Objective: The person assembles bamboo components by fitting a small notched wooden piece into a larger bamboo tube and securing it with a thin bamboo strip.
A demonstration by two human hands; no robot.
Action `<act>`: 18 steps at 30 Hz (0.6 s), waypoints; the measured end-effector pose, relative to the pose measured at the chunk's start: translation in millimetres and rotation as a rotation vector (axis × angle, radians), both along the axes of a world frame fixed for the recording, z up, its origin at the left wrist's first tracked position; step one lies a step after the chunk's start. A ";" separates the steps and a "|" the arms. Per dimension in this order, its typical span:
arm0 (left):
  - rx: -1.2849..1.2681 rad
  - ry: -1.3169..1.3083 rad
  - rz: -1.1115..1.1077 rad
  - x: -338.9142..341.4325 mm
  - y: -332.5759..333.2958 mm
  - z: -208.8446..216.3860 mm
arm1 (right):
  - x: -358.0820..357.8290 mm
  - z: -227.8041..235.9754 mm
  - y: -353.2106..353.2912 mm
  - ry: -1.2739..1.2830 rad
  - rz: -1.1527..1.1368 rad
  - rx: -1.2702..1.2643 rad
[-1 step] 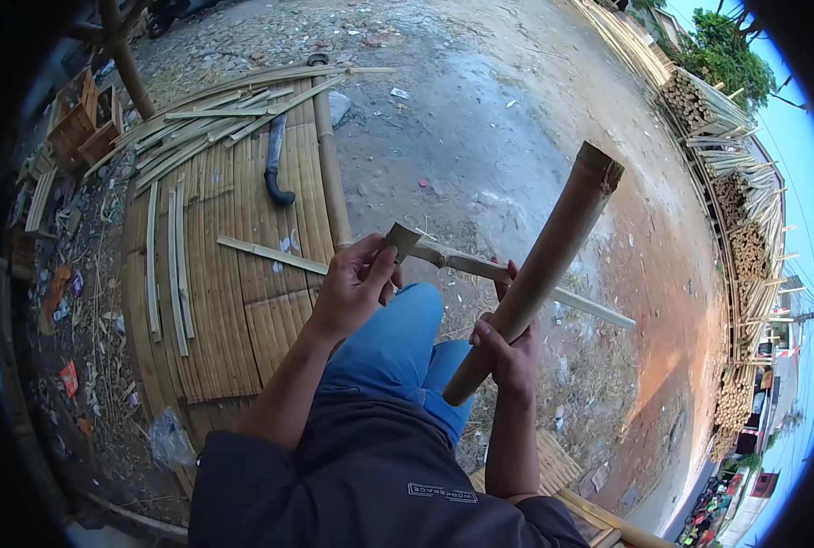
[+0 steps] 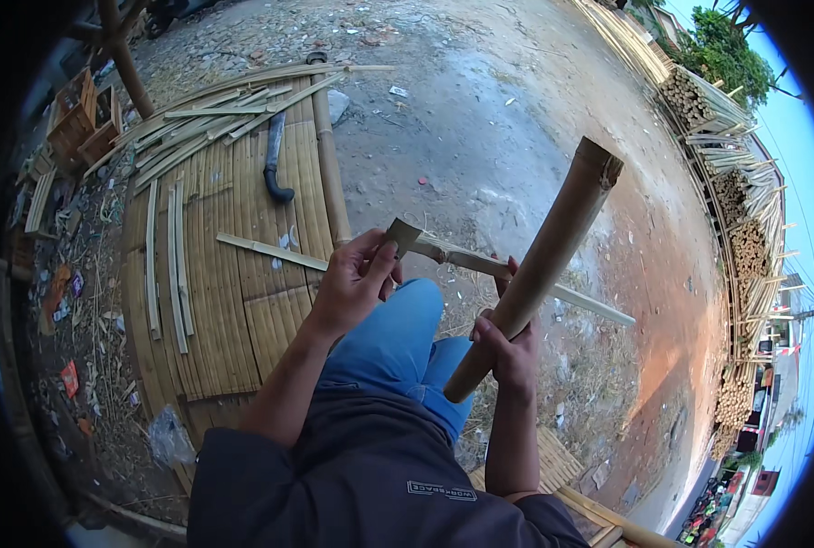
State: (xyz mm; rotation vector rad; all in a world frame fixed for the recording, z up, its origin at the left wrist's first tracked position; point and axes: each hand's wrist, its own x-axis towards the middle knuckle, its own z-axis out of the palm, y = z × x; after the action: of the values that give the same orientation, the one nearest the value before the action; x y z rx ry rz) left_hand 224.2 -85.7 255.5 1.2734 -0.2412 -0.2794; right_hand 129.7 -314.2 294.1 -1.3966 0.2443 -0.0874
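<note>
**Both hands on bamboo above the knee**

Head view: your left hand (image 2: 357,283) is closed around the near end of a thin bamboo strip (image 2: 517,274), thumb and fingers pinching it just behind its splayed tip. The strip runs from that grasp away to your right, passing behind the thick pole and ending over the bare ground. Your right hand (image 2: 507,352) is clenched around the lower part of a thick bamboo pole (image 2: 553,251), fingers wrapped fully about it. The pole stands tilted, its lower end near your thigh and its cut upper end pointing up and to the right. Strip and pole cross just above your right hand; whether they touch there you cannot tell from this angle. Both hands sit over your blue trouser leg (image 2: 393,342), with a dark sleeve at the lower edge.

To your left lies a woven bamboo mat (image 2: 211,301), with several loose slats (image 2: 165,265) on it and one slat lying crosswise near your left hand. A curved dark blade (image 2: 274,164) rests on the mat's far part, beside a round pole that borders the mat. Beyond it spreads a fan of split strips (image 2: 233,110). Far right, stacked bamboo bundles (image 2: 745,247) line the edge of the yard (image 2: 517,110).
</note>
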 end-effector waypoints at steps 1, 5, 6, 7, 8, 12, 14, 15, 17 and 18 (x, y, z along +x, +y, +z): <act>-0.002 0.000 0.000 -4.2 -2.2 1.1 | -5.0 0.8 -1.7 -0.007 -0.007 -0.017; 0.023 -0.061 -0.055 -20.4 -17.3 6.9 | -30.9 -4.0 -17.8 -0.026 -0.030 -0.054; 0.042 -0.082 -0.067 -25.6 -20.0 6.7 | -35.2 -2.9 -18.1 -0.055 -0.043 -0.034; 0.042 -0.077 -0.069 -31.2 -21.5 5.7 | -42.6 -4.3 -18.5 -0.050 -0.045 -0.033; 0.059 -0.078 -0.070 -36.9 -22.8 4.3 | -49.9 -6.0 -18.8 -0.044 -0.064 -0.010; 0.084 -0.084 -0.109 -49.7 -29.4 3.2 | -71.7 -3.7 -24.2 -0.020 -0.095 -0.023; 0.072 -0.085 -0.119 -49.3 -29.8 3.7 | -76.2 -2.1 -24.0 -0.029 -0.111 -0.048; 0.072 -0.096 -0.120 -49.1 -29.9 4.2 | -75.7 1.1 -22.0 -0.041 -0.109 -0.051; 0.065 -0.081 -0.125 -54.7 -32.2 1.5 | -82.7 0.5 -23.1 -0.037 -0.107 -0.063; 0.077 -0.088 -0.116 -57.1 -30.7 1.9 | -84.5 -3.6 -26.0 -0.045 -0.085 -0.050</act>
State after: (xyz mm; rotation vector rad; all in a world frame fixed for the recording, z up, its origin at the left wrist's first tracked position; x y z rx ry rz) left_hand 167.1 -116.4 257.4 1.3513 -0.3838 -0.3347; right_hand 45.2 -340.2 290.5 -1.4323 0.2658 -0.1965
